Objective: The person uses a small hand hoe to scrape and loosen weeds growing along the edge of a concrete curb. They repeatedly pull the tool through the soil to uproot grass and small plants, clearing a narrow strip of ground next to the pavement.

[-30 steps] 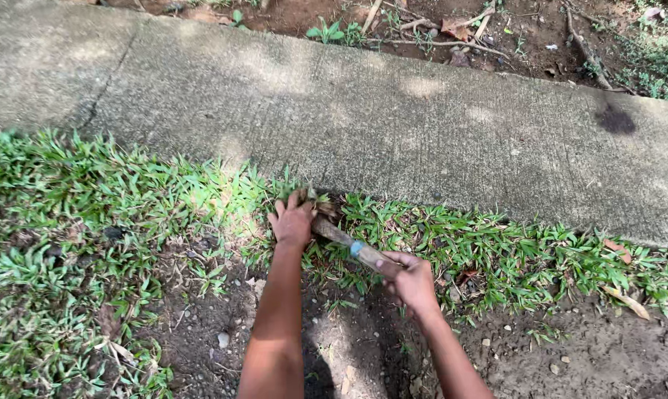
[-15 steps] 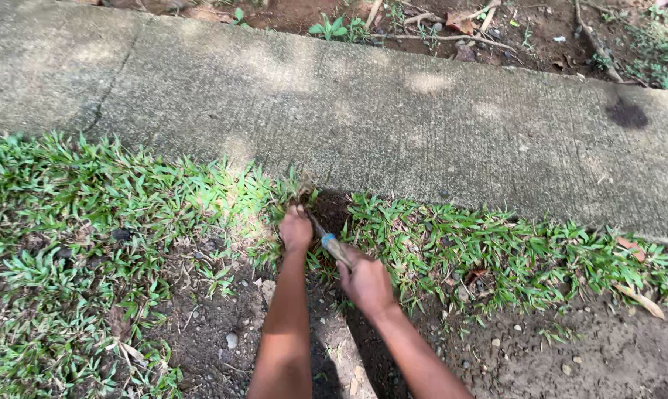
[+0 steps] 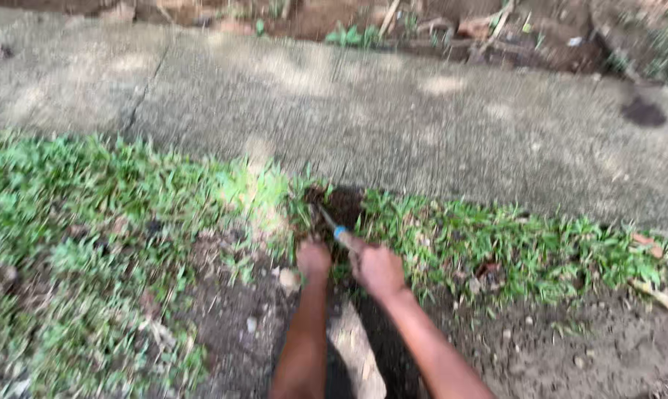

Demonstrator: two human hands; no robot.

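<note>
Gripped in the closed right hand by its blue-banded handle: a small digging tool, angled up and left into a dark patch of dug soil at the edge of the concrete path. Just left of the tool, touching the grass: the left hand, fingers curled; grip too blurred to tell

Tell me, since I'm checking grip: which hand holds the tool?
The right hand grips the blue-banded tool; the left hand rests fisted beside it.
</note>
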